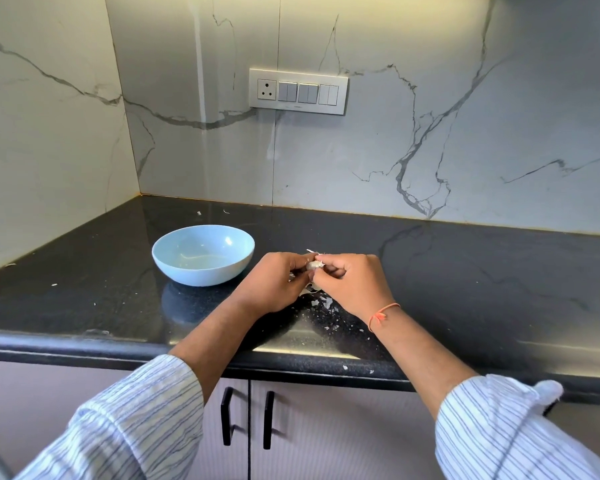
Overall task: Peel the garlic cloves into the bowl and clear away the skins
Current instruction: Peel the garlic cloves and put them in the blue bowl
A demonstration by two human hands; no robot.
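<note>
**peelwatch:** Black stone worktop [465,271], pale blue bowl [203,254] sitting on it left of centre. From the head view, both hands meet just right of the bowl, above the worktop. Left hand [274,282] has its fingers curled round a garlic clove [314,265], and the right hand [354,282] pinches at the same clove from the other side, a bit of papery skin sticking up between the fingertips.

**kitchenlurker:** Anything in the bowl yet?

**peelwatch:** Can't tell, there's some pale stuff at the bottom but it might just be glare. Loose skins [321,301] lie scattered on the worktop right under and in front of the hands, with a few flecks out by the front edge. Orange thread [381,315] tied round the right wrist, striped sleeves rolled back on both arms.
</note>
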